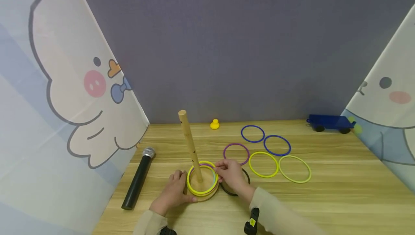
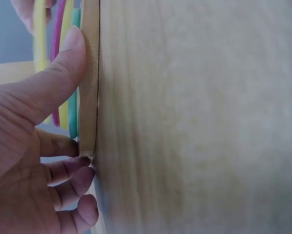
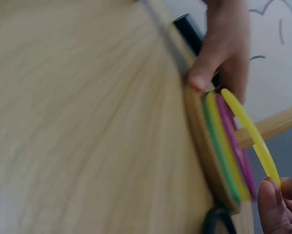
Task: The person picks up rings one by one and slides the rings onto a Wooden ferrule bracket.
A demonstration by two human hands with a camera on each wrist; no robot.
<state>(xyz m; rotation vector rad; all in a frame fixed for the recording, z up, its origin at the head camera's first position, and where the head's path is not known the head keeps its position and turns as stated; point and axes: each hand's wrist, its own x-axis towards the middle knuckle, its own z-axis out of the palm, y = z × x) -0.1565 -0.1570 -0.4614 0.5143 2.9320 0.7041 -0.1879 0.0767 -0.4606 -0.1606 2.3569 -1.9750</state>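
A wooden stand with a round base and a tall upright post [image 1: 189,137] is on the table. My left hand [image 1: 173,193] grips the base [image 3: 204,151] at its left edge, thumb near the front and fingers along the far side. Stacked on the base around the post are a teal ring [image 2: 73,122], a yellow ring [image 2: 64,114] and a purple ring [image 2: 54,44]. Over them, also around the post, is another yellow ring [image 3: 256,134], tilted with its right side raised. My right hand [image 1: 232,174] pinches that raised side between thumb and fingers.
A black ring [image 1: 228,193] lies partly under my right hand. Farther right lie a purple ring [image 1: 224,154], two blue rings [image 1: 278,155], a yellow ring [image 1: 264,176] and a pale yellow ring [image 1: 299,182]. A microphone [image 1: 137,181] is left, a rubber duck [image 1: 214,124] and blue wagon [image 1: 330,122] behind.
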